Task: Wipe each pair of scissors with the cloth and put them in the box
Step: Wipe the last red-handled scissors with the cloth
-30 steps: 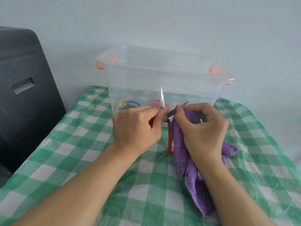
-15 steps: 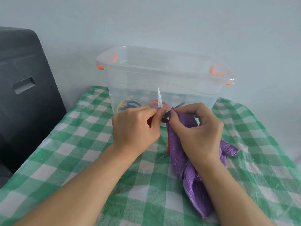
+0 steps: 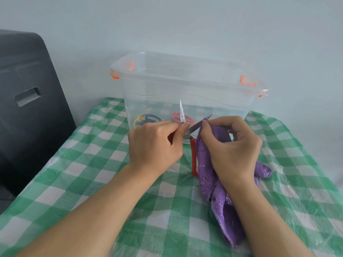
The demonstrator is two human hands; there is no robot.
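The left hand (image 3: 156,143) grips the open red-handled scissors (image 3: 193,145) near the clear box (image 3: 185,101); the right hand (image 3: 232,145), pinching the purple cloth (image 3: 207,175), has slid toward the right blade's tip, so that blade looks nearly wiped.

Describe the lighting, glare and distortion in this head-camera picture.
Head view: soft, even light with faint shadows; pale sheen on the clear box and on the plastic over the tablecloth; wide-angle stretch enlarges the forearms near the bottom edge; scissors and cloth look sharp.
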